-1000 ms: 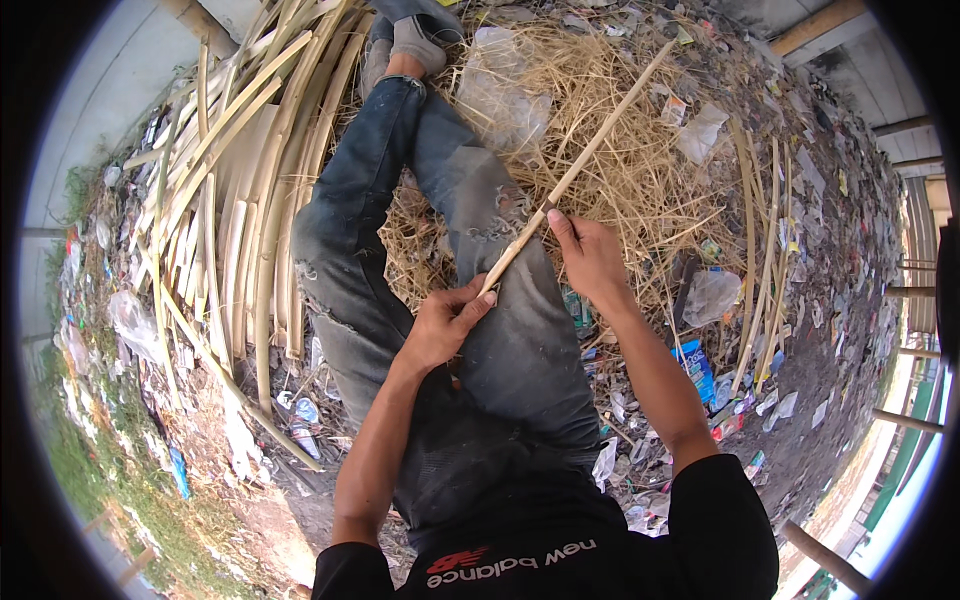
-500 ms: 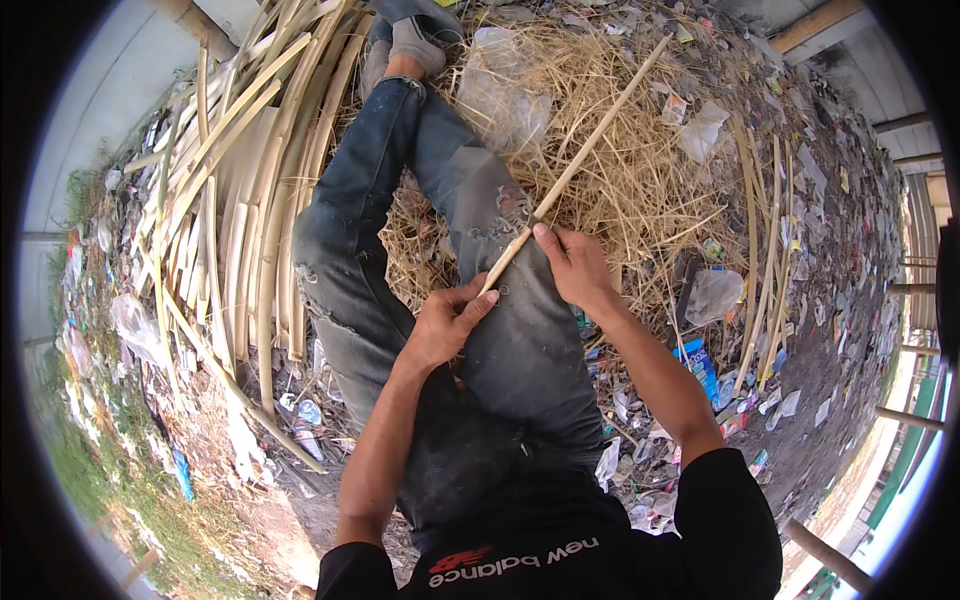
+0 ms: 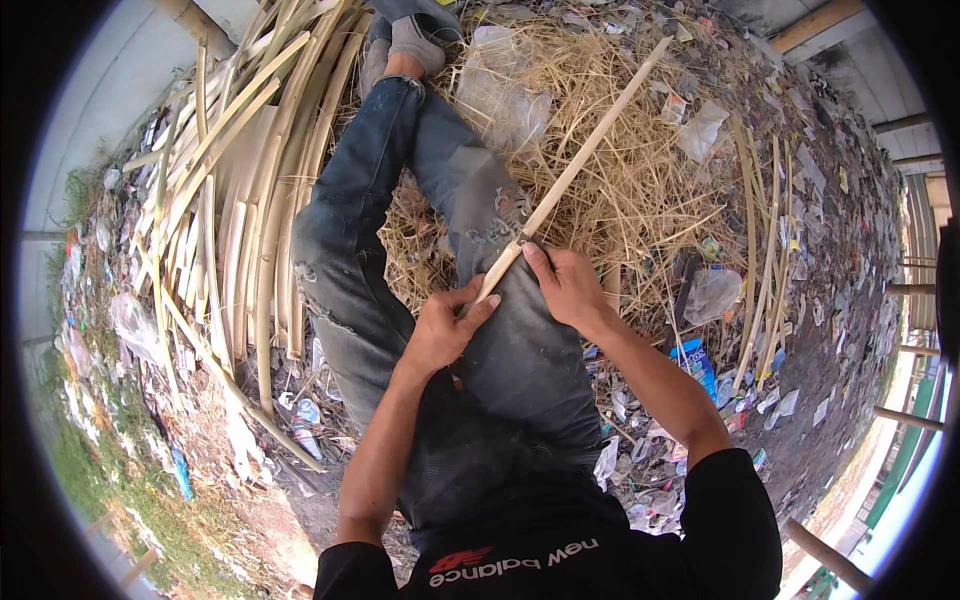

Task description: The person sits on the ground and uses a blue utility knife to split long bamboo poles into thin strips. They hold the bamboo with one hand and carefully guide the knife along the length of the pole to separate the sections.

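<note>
A long pale bamboo strip [image 3: 590,145] slants across my right thigh, its far end over the straw. My left hand [image 3: 447,325] is closed around its near end, thumb and forefinger pinching it just above my lap. Farther up the strip, my right hand [image 3: 570,285] is closed with the thumb pressed against its side. A small dark spot shows where that thumb meets the strip; whether a blade sits in the curled fingers is hidden. My jeans [image 3: 520,350] are dusty and torn at the knees.
Many split bamboo lengths [image 3: 240,220] lie piled at the left. Dry straw and shavings [image 3: 620,190] spread ahead, beside a translucent plastic sheet [image 3: 505,90]. Several thin strips [image 3: 765,260] lie at the right. Litter, including a blue packet [image 3: 695,365], covers the ground.
My right hand has slid a little down and left along the bamboo strip, closer to my left hand. The strip is turned slightly, showing a wider face. My left hand stays about where it was.
</note>
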A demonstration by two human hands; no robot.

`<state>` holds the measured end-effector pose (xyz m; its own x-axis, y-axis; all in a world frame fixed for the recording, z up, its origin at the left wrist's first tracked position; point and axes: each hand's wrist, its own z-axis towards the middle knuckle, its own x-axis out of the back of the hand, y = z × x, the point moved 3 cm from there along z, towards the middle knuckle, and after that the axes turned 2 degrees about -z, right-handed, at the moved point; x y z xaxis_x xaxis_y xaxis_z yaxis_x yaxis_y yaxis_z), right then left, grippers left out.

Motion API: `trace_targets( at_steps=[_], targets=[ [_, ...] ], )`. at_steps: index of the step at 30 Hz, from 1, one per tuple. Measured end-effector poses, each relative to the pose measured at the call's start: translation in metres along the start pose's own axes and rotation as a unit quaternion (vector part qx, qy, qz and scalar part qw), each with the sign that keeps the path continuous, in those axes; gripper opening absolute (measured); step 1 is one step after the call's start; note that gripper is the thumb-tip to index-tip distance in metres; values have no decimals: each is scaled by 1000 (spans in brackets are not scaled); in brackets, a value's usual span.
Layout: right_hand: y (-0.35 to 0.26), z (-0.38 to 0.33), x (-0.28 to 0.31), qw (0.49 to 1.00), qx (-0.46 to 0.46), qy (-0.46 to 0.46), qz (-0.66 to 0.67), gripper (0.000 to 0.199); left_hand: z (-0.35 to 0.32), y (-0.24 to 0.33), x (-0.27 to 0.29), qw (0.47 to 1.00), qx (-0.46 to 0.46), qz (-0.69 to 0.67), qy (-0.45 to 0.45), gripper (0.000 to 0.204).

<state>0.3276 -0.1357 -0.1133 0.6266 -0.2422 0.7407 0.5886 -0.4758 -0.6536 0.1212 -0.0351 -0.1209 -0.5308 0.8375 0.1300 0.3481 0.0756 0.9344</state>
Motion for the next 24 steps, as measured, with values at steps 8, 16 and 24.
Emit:
trace_targets(
  at_steps=[8, 16, 24],
  targets=[
    [-2, 0, -5, 999, -2, -35, 9, 64, -1, -2, -5, 999, -14, 14, 26, 51],
    [-6, 6, 8, 999, -13, -21, -29, 59, -1, -1, -3, 999, 0, 24, 31, 52],
    [9, 10, -2, 1000, 6, 25, 13, 59, -3, 1, -12, 991, -46, 96, 85, 57]
  ],
)
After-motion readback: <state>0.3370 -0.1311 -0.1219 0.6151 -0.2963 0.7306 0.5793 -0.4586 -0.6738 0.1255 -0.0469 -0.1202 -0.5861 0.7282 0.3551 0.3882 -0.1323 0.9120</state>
